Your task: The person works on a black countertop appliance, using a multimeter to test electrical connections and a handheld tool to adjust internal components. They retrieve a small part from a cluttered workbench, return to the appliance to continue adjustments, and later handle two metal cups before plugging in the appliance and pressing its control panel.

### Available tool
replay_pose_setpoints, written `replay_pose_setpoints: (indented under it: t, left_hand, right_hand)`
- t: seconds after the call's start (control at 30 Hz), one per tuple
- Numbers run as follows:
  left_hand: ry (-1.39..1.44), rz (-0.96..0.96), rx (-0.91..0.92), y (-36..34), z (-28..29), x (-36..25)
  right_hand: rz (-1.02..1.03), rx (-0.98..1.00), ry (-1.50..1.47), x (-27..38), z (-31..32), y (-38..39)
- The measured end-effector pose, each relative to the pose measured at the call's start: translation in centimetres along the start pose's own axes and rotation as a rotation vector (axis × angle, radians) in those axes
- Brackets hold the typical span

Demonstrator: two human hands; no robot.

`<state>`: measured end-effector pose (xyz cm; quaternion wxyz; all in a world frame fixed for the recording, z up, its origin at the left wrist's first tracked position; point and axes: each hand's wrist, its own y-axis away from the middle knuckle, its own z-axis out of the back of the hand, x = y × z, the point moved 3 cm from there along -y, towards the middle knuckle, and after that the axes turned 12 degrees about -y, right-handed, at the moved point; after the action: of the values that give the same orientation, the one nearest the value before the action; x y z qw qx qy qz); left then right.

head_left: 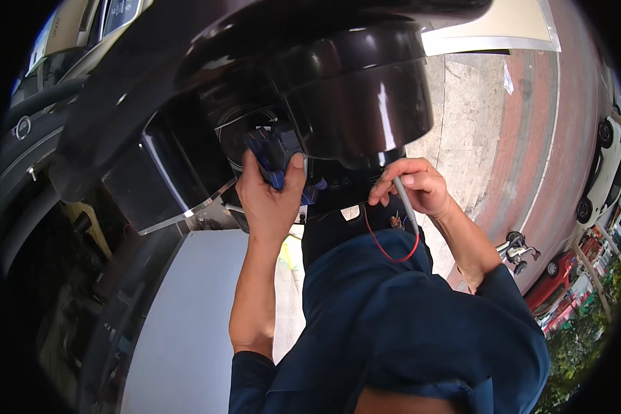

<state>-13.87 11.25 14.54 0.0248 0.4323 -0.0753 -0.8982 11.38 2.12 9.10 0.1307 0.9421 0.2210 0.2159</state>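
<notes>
In my left hand (pixel 269 200) is a dark blue and black blocky part (pixel 274 152), gripped between thumb and fingers beside a round opening in a glossy black housing (pixel 355 96). The part's exact kind is hard to make out. My right hand (pixel 417 185) is closed round a grey pen-shaped test probe (pixel 404 200), held slanting just below the housing's rounded end. From the probe's lower end a red wire (pixel 393 258) loops down and back up to the left. Its far end is hidden near the housing's underside.
The black housing fills the space above and left of my hands. A pale flat panel (pixel 186 310) stands at lower left. At right is a paved street (pixel 472 103) with a parked white car (pixel 604 165), a red car (pixel 552 279) and a small wheeled thing (pixel 517 252).
</notes>
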Motion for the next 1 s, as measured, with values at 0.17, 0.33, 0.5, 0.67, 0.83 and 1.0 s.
replay_pose_setpoints:
  t: [0.17, 0.33, 0.5, 0.67, 0.83, 1.0]
  left_hand:
    - [-0.046, -0.052, 0.016, -1.5, -0.6, 0.2]
    - [-0.037, -0.136, -0.032, -2.4, -1.2, 1.1]
    - [0.066, -0.069, 0.014, -2.2, -2.2, 2.6]
    - [-0.038, -0.077, 0.014, -2.2, -1.6, 1.2]
    - [-0.139, -0.163, -0.048, -2.7, -1.8, 0.1]
    - [-0.150, -0.143, -0.026, -2.6, -2.0, 0.6]
  right_hand:
    - [0.088, -0.045, 0.148, 0.8, 0.2, -1.5]
    - [0.234, -0.230, 0.585, 0.1, 3.2, -1.6]
    - [0.526, -0.313, 0.864, -0.4, 4.7, -2.9]
    - [0.573, -0.394, 0.772, -0.3, 4.0, -4.7]
    - [0.602, -0.365, 0.853, 0.6, 2.2, -6.0]
    - [0.571, -0.371, 0.729, 0.9, 1.6, -6.8]
